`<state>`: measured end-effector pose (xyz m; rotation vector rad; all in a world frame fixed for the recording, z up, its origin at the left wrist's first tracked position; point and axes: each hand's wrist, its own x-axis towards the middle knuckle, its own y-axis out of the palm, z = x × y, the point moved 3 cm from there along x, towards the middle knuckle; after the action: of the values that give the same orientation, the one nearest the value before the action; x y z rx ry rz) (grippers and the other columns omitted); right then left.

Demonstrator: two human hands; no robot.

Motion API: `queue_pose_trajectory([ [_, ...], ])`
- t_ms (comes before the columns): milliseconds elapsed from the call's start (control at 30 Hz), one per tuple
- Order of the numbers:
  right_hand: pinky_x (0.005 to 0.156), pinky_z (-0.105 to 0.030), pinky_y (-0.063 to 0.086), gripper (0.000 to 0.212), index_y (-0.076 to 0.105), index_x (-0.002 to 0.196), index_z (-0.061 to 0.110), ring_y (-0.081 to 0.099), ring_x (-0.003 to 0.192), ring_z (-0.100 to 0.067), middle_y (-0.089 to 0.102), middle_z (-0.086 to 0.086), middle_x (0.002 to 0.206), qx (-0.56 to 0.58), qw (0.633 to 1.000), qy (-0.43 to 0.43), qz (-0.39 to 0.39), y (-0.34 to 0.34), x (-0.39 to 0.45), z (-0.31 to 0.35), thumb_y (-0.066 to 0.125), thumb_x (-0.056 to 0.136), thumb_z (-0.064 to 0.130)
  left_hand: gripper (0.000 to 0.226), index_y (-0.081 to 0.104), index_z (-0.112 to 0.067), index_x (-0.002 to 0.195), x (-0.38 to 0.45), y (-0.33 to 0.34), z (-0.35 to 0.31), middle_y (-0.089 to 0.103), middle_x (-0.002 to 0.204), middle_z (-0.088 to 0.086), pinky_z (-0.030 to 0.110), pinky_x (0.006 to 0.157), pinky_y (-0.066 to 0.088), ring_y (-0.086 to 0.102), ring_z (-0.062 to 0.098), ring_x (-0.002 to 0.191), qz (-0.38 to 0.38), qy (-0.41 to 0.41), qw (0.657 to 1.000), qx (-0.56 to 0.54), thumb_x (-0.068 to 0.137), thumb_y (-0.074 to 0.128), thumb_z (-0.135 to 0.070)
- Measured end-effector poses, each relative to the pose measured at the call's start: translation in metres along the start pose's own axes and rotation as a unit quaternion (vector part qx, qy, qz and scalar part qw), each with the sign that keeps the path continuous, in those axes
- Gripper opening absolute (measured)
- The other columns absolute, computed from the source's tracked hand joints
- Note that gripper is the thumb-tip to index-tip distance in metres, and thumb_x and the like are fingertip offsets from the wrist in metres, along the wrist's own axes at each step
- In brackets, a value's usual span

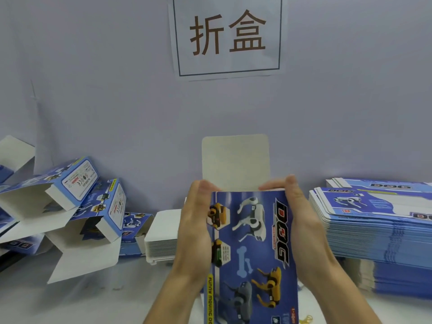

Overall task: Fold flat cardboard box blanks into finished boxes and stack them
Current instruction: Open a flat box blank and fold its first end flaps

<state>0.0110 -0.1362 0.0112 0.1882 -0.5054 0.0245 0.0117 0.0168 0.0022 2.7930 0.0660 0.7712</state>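
I hold a blue printed toy-dog box [251,251] upright in front of me, its long face toward the camera. Its grey top flap [235,161] stands straight up above the box. My left hand [195,220] grips the box's left side, fingers curled over the top left corner. My right hand [297,218] grips the right side, with fingers bent over the top right corner at the base of the flap. The box's lower end runs out of the frame.
A tall stack of flat blue blanks [378,220] lies at the right. Several folded boxes with open flaps [77,206] are piled loosely at the left. A low stack of white card pieces [161,239] sits behind my left hand. A paper sign [228,36] hangs on the wall.
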Motion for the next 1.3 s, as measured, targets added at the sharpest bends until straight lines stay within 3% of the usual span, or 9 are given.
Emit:
queue_pose_trajectory([
  [167,0.063,-0.047,0.049,0.030,0.057,0.071,0.016,0.054,0.062,-0.031,0.057,-0.019,0.068,-0.060,0.998,0.000,-0.023,0.004,0.000,-0.004,0.047,0.083,0.041,0.031,0.047,-0.013,0.069,0.004,-0.008,-0.008,0.043,0.066,0.012,0.045,0.061,0.039,0.042,0.028,0.062,-0.025,-0.009,1.000,0.017,0.071,0.056,-0.042],
  [233,0.051,-0.033,0.047,0.013,0.058,0.088,0.035,0.054,0.056,-0.024,0.053,-0.010,0.061,-0.031,0.999,0.024,-0.023,0.005,0.000,-0.007,0.046,0.085,0.038,0.021,0.059,-0.025,0.094,0.007,-0.011,-0.005,0.054,0.081,0.015,0.051,0.067,0.042,0.052,0.034,0.072,-0.015,-0.015,1.000,-0.021,0.076,0.053,-0.033],
  [333,0.047,-0.029,0.045,0.044,0.045,0.124,0.054,0.050,0.059,-0.024,0.043,-0.014,0.068,-0.011,0.998,0.053,-0.026,0.005,-0.001,-0.008,0.046,0.085,0.035,0.052,0.054,-0.049,0.127,0.007,-0.012,-0.003,0.070,0.107,-0.002,0.043,0.078,0.056,0.068,0.024,0.100,0.042,-0.004,0.998,-0.052,0.080,0.047,-0.030],
  [467,0.044,-0.027,0.047,0.027,0.059,0.105,0.036,0.060,0.051,-0.019,0.061,-0.007,0.065,0.030,0.999,0.030,-0.023,0.003,-0.003,-0.005,0.040,0.099,0.018,0.034,0.067,-0.029,0.108,0.004,-0.005,-0.008,0.070,0.100,0.007,0.044,0.073,0.050,0.061,0.034,0.091,0.060,0.037,0.995,-0.066,0.082,0.046,-0.022],
  [667,0.052,-0.026,0.052,0.037,0.056,0.085,0.014,0.068,0.059,-0.021,0.068,-0.013,0.072,0.130,0.991,0.010,0.032,0.010,-0.005,-0.005,0.052,0.085,0.050,0.039,0.060,-0.021,0.077,0.005,-0.016,-0.010,0.068,0.115,0.001,0.065,0.078,0.054,0.066,0.041,0.105,-0.018,0.043,0.998,-0.044,0.073,0.058,-0.060],
  [800,0.056,-0.031,0.054,0.039,0.058,0.100,0.019,0.072,0.069,-0.025,0.071,-0.016,0.087,0.072,0.994,0.013,0.078,0.005,-0.003,-0.008,0.069,0.069,0.040,0.024,0.061,-0.027,0.096,0.006,-0.021,-0.011,0.064,0.124,-0.001,0.045,0.068,0.059,0.069,0.035,0.102,0.067,0.074,0.995,-0.005,0.076,0.062,-0.041],
  [933,0.057,-0.034,0.059,0.042,0.063,0.113,0.028,0.074,0.080,-0.033,0.072,-0.016,0.106,0.099,0.991,0.001,0.094,-0.009,-0.006,-0.006,0.074,0.074,0.040,0.039,0.063,-0.031,0.116,0.004,-0.028,-0.015,0.061,0.134,-0.007,0.046,0.077,0.060,0.068,0.031,0.111,0.156,0.043,0.986,0.037,0.079,0.069,-0.042],
  [1133,0.069,-0.040,0.061,0.076,0.064,0.125,0.029,0.073,0.095,-0.038,0.069,-0.018,0.121,0.082,0.976,0.039,0.196,-0.013,-0.012,0.004,0.095,0.057,0.045,0.050,0.068,-0.030,0.119,0.002,-0.034,-0.027,0.055,0.140,-0.009,0.039,0.076,0.061,0.066,0.029,0.117,0.235,0.023,0.967,0.098,0.071,0.079,-0.033],
  [1300,0.069,-0.040,0.061,0.069,0.067,0.117,0.026,0.073,0.096,-0.038,0.070,-0.015,0.120,0.068,0.979,0.028,0.192,-0.009,-0.012,0.007,0.096,0.056,0.042,0.044,0.070,-0.029,0.115,0.001,-0.040,-0.037,0.060,0.134,-0.012,0.031,0.070,0.061,0.065,0.019,0.118,0.253,0.018,0.960,0.121,0.071,0.078,-0.030],
])
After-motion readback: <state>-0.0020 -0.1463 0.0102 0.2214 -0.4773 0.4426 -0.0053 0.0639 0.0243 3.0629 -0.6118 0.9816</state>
